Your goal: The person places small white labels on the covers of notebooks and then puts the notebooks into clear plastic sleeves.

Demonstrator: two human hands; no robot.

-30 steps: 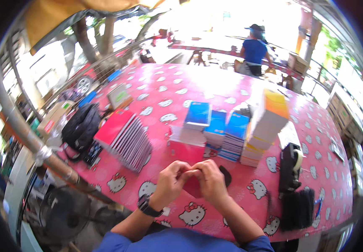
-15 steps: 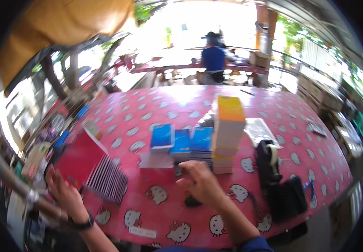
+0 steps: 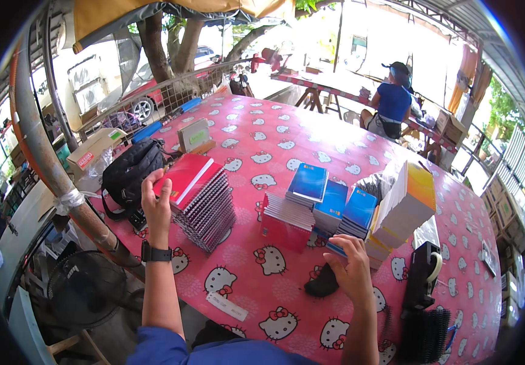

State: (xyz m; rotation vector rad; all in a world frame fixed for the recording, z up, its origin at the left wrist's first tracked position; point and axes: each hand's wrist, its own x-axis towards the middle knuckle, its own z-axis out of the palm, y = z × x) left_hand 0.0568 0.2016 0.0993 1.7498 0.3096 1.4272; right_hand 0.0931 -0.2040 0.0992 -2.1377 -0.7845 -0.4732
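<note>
My left hand is at the near left corner of a tall, slightly leaning stack of red spiral notebooks. Its thumb and fingers are apart, against or close beside the covers; the exact contact is unclear. My right hand is raised over the near side of the table with fingers curved and apart, nothing visible between them. Its fingertips are nearest the blue notebooks, which stand in short stacks. Left of these sits a lower pile of red-covered notebooks. A black cloth-like item lies beside my right hand.
A tall stack with yellow-orange covers stands right of the blue ones. Nearer me are a black tape dispenser and a black bristly block. A black bag and a metal pole flank the left edge. Another person sits farther off.
My view has swung to the left, so everything sits farther right. My left hand has moved up along the red stack's left side. My right hand stays near the blue notebooks, fingers still apart.
</note>
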